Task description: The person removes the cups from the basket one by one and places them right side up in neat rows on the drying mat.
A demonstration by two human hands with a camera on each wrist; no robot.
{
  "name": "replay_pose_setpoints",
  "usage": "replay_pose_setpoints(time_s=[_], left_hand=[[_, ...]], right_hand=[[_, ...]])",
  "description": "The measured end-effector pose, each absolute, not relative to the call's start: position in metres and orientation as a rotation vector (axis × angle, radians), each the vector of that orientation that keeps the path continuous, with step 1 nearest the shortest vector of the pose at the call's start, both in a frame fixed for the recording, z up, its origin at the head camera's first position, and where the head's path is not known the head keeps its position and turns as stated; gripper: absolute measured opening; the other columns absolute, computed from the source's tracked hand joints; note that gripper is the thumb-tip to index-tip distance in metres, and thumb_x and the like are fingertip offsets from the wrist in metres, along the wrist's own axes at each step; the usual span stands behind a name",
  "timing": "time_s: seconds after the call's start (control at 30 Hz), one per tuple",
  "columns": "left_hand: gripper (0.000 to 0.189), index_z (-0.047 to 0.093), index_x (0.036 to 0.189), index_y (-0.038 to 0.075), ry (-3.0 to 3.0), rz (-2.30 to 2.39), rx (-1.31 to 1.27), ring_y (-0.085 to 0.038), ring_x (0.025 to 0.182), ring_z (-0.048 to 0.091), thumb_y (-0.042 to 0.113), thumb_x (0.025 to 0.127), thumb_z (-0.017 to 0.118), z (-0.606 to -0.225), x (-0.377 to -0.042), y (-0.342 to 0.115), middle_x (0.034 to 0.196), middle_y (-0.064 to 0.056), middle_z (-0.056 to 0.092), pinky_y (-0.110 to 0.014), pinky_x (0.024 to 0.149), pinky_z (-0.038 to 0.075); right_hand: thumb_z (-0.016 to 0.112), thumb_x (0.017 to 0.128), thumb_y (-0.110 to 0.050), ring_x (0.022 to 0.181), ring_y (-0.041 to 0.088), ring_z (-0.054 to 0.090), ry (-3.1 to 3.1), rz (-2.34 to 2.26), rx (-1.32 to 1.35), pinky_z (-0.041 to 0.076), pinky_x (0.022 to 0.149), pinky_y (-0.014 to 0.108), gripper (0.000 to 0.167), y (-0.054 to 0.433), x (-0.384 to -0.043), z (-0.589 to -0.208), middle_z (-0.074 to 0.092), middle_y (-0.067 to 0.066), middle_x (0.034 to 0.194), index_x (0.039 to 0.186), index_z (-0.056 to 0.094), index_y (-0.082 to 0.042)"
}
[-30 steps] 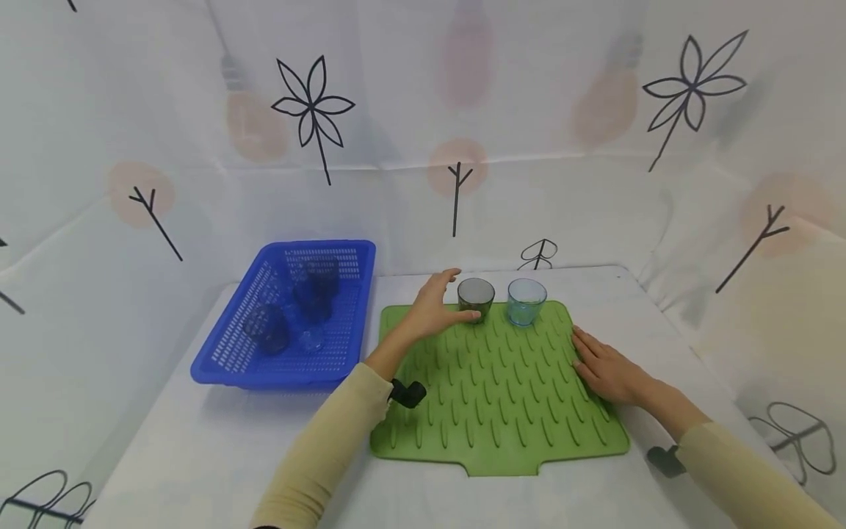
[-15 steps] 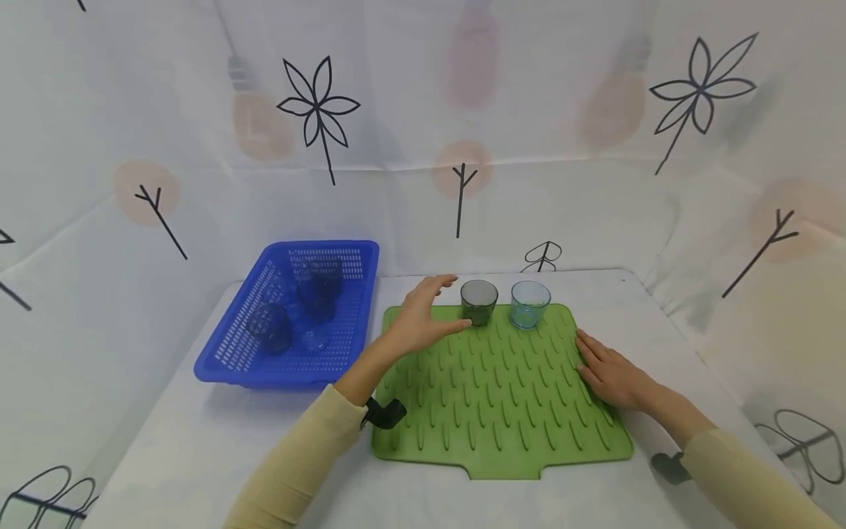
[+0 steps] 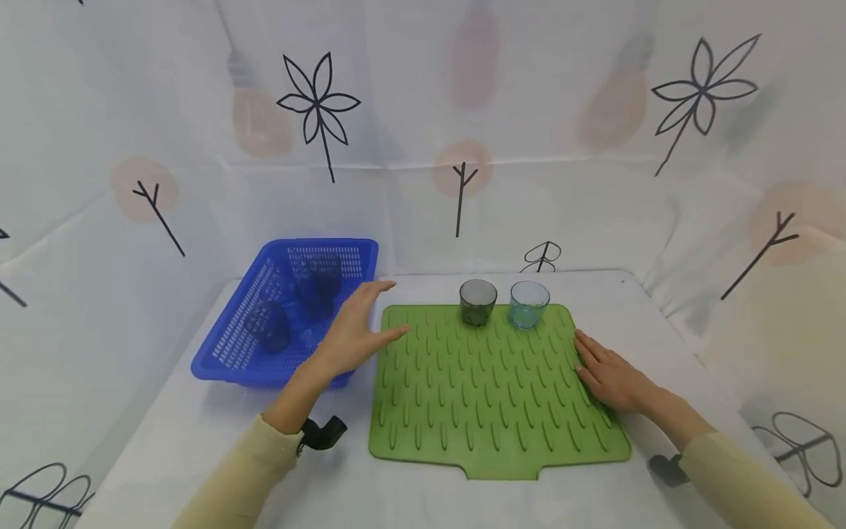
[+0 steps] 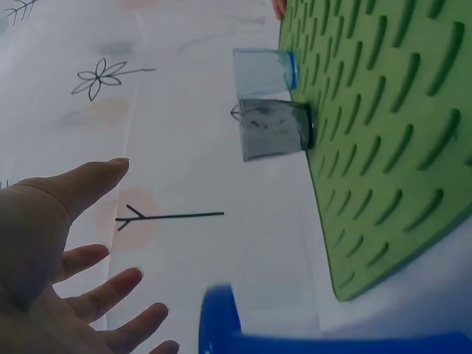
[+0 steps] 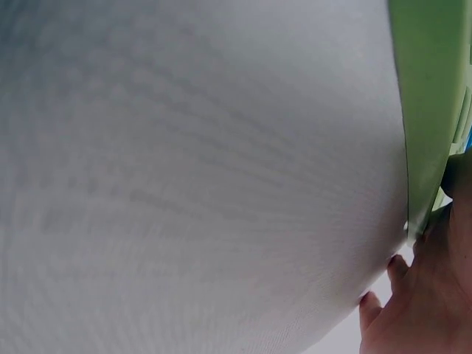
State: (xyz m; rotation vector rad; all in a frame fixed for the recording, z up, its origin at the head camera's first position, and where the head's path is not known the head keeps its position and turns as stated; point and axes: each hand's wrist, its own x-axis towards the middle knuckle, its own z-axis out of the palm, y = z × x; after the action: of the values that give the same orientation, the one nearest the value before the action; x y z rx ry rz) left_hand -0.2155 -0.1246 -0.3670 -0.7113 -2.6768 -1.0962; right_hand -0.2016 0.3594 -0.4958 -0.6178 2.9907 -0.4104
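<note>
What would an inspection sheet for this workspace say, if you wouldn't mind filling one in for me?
Surface: table covered in white.
Job's things: gray cup and light blue cup stand side by side at the far edge of a ridged green mat; a blue basket beside it holds dark glassware, exact count unclear.
Clutter: nothing seen.
Hands: left hand holds nothing, fingers apart, near the basket; right hand rests at the mat's right edge.
Cables: nothing seen.
Surroundings: white backdrop printed with plants and bulbs.
</note>
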Motion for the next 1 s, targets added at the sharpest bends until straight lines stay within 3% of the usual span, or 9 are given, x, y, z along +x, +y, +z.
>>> replay_pose_setpoints(time_s=[0.27,0.57,0.67,0.83,1.0], left_hand=[[0.074,0.046,0.151,0.007,-2.653,-1.069,-0.513,-0.037,0.141,0.043,0.033,0.091,0.079,-0.375,-0.211,-0.182,0.152,-0.016,0.046,-0.061,0.114,0.037],[0.072,0.043,0.15,0.0,-2.652,-0.99,-0.257,-0.046,0.142,0.038,0.028,0.093,0.077,-0.386,-0.209,-0.239,0.152,-0.026,0.043,-0.067,0.114,0.032],[0.074,0.042,0.151,-0.002,-2.659,-0.95,-0.195,-0.049,0.142,0.035,0.028,0.093,0.077,-0.389,-0.208,-0.254,0.152,-0.029,0.041,-0.07,0.113,0.03],[0.08,0.034,0.154,-0.004,-2.71,-0.94,-0.115,-0.056,0.143,0.027,0.026,0.093,0.076,-0.392,-0.208,-0.276,0.155,-0.033,0.032,-0.078,0.109,0.027],[0.091,0.023,0.157,-0.008,-2.8,-0.915,-0.091,-0.06,0.143,0.024,0.024,0.092,0.077,-0.391,-0.215,-0.29,0.157,-0.038,0.024,-0.078,0.11,0.025]], right_hand=[[0.038,0.112,-0.029,0.148,0.052,0.023,3.022,-0.426,-0.638,0.027,0.114,0.066,0.064,0.36,-0.203,-0.5,0.018,0.034,0.163,0.154,0.022,0.017],[0.039,0.112,-0.028,0.148,0.05,0.025,3.06,-0.458,-0.689,0.02,0.124,0.052,0.062,0.361,-0.199,-0.5,0.022,0.032,0.163,0.154,0.025,0.015],[0.04,0.112,-0.027,0.148,0.051,0.025,3.053,-0.454,-0.685,0.022,0.123,0.053,0.062,0.361,-0.198,-0.497,0.022,0.033,0.162,0.153,0.026,0.017],[0.044,0.11,-0.023,0.144,0.053,0.029,3.086,-0.457,-0.741,0.026,0.119,0.057,0.06,0.359,-0.198,-0.497,0.026,0.036,0.159,0.151,0.029,0.018],[0.041,0.111,-0.026,0.146,0.051,0.028,3.088,-0.433,-0.715,0.025,0.12,0.056,0.061,0.36,-0.199,-0.502,0.024,0.033,0.161,0.153,0.027,0.016]])
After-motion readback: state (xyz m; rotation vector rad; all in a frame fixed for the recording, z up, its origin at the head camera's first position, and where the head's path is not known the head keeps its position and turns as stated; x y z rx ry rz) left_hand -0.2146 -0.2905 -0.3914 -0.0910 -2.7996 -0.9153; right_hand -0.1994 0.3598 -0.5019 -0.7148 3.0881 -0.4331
